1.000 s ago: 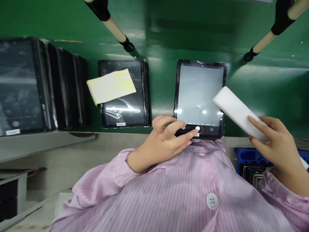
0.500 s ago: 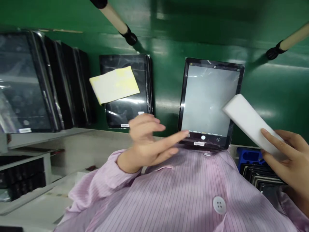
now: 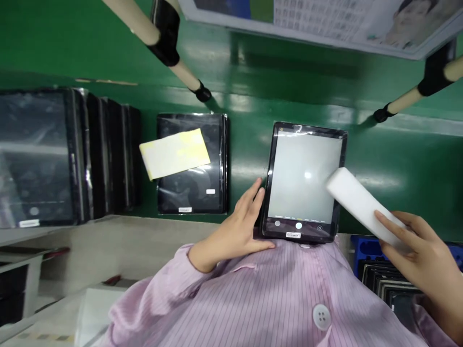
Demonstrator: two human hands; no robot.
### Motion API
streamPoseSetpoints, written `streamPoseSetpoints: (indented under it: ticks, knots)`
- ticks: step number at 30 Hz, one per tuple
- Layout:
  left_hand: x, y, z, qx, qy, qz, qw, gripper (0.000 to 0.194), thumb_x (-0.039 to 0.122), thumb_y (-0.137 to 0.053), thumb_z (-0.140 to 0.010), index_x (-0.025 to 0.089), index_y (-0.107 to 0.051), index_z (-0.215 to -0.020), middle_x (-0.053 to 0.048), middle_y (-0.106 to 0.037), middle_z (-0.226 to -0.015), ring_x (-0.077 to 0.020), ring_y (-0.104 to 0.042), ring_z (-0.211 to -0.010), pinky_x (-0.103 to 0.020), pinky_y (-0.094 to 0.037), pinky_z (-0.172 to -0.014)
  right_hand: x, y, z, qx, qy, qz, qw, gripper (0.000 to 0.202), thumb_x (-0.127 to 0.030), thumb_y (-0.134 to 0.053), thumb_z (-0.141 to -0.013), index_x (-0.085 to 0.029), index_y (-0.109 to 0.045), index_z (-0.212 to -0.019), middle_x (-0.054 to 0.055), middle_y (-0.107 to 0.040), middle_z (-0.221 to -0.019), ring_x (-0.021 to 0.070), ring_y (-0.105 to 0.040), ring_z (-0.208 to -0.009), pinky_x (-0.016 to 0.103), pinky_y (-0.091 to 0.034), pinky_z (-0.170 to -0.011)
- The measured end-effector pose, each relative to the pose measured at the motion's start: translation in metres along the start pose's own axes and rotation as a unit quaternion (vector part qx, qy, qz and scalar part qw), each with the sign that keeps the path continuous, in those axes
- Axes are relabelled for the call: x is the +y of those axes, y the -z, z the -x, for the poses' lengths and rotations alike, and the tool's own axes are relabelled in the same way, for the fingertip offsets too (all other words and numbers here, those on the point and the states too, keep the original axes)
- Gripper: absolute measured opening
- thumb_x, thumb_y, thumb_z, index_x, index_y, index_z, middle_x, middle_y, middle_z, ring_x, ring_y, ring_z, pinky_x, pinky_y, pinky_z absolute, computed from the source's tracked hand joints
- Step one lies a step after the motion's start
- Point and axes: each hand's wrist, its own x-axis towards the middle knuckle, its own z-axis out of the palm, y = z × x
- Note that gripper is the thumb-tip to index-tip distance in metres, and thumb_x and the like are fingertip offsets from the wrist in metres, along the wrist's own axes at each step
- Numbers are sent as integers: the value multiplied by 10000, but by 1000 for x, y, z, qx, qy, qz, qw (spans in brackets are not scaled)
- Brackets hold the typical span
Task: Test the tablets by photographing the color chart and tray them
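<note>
1. Now the left hand (image 3: pixel 238 226) has left the tablet (image 3: pixel 306 180) screen and rests open against its left edge
2. Right hand (image 3: pixel 415 250) keeps gripping the white foam block (image 3: pixel 361 205) over the tablet's right edge

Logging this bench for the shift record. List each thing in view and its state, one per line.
Lit tablet: flat on the green table, screen on.
Left hand: open, fingers against the lit tablet's left edge.
Right hand: gripping a white foam block.
Dark tablet: wrapped, screen off, yellow sheet on top.
Tablet stack: wrapped, screens off.
</note>
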Motion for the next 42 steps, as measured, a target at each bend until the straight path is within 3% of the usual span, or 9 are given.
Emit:
streamPoseSetpoints:
  ticks: [7, 16, 20, 22, 24, 26, 31, 36, 42]
  knots:
    - [-2, -10, 2, -18, 7, 16, 1000, 1279, 451, -794, -895, 351, 232, -1653, -245, 30, -1768, -456, -127, -1631, -710, -359, -1221, 7, -7, 5, -9, -2, -21, 1000, 710, -241, -626, -960, -561, -416, -1558, 42, -574, -1314, 159, -690, -857, 227, -630, -558]
    - [-2, -13, -2, 5, -12, 46, 999, 1185, 533, -725, -935, 382, 202, -1659, -190, 4, -1785, -423, -122, -1637, -684, -302, -1263, 33, 1, -10, 33, 31, 3, 999, 521, -309, -616, -938, -414, -629, -1449, 76, -626, -1299, 223, -694, -891, 328, -612, -626]
    - [-6, -15, -3, 22, -10, 60, 998, 1211, 531, -768, -901, 388, 154, -1673, -173, -22, -1789, -428, -134, -1635, -673, -281, -1277, 64, -18, -33, 129, -84, 43, 987, 548, -359, -632, -912, -400, -620, -1458, 103, -594, -1394, 345, -670, -1134, 509, -625, -880]
    - [-8, -17, -2, 36, -13, 71, 997, 1227, 513, -801, -880, 389, 121, -1681, -163, -38, -1790, -417, -130, -1638, -650, -270, -1291, 67, -37, -44, 145, -142, 57, 977, 561, -403, -625, -919, -382, -597, -1479, 118, -500, -1526, 448, -553, -1338, 706, -478, -1079]
    - [-9, -20, -1, 47, -14, 84, 995, 1238, 492, -830, -858, 395, 84, -1687, -151, -67, -1790, -399, -138, -1640, -618, -257, -1307, 51, -57, -52, 176, -166, 46, 969, 657, -474, -670, -912, -326, -532, -1538, 147, -342, -1657, 516, -357, -1497, 817, -291, -1160]
    - [-9, -22, 0, 59, -10, 98, 993, 1240, 483, -850, -840, 396, 46, -1693, -140, -92, -1790, -387, -156, -1638, -585, -245, -1319, 19, -74, -55, 213, -132, -50, 967, 823, -540, -711, -901, -275, -406, -1618, 165, -257, -1701, 463, -274, -1564, 750, -240, -1247]
    - [-5, -26, 1, 76, 5, 91, 993, 1172, 475, -800, -890, 353, 39, -1699, -155, -73, -1790, -370, -160, -1639, -563, -238, -1322, -59, -102, -55, 63, -11, -393, 918, 1021, -586, -686, -917, -364, -67, -1697, 54, -187, -1756, 309, -254, -1615, 593, -303, -1313]
    - [4, -38, -3, 92, -8, 59, 994, 1136, 470, -751, -927, 350, 80, -1691, -176, -8, -1790, -374, -100, -1648, -597, -234, -1310, -71, -108, -60, 79, -37, -391, 916, 1089, -539, -761, -859, -358, -95, -1701, -7, -133, -1767, 299, -140, -1646, 560, -181, -1362]
    - [12, -49, -11, 104, 23, 18, 994, 1111, 454, -744, -928, 339, 53, -1694, -197, -70, -1782, -404, -96, -1646, -676, -210, -1286, -74, -97, -68, 79, -110, -466, 874, 1071, -586, -760, -837, -299, -185, -1694, 26, -152, -1761, 283, -166, -1640, 527, -176, -1365]
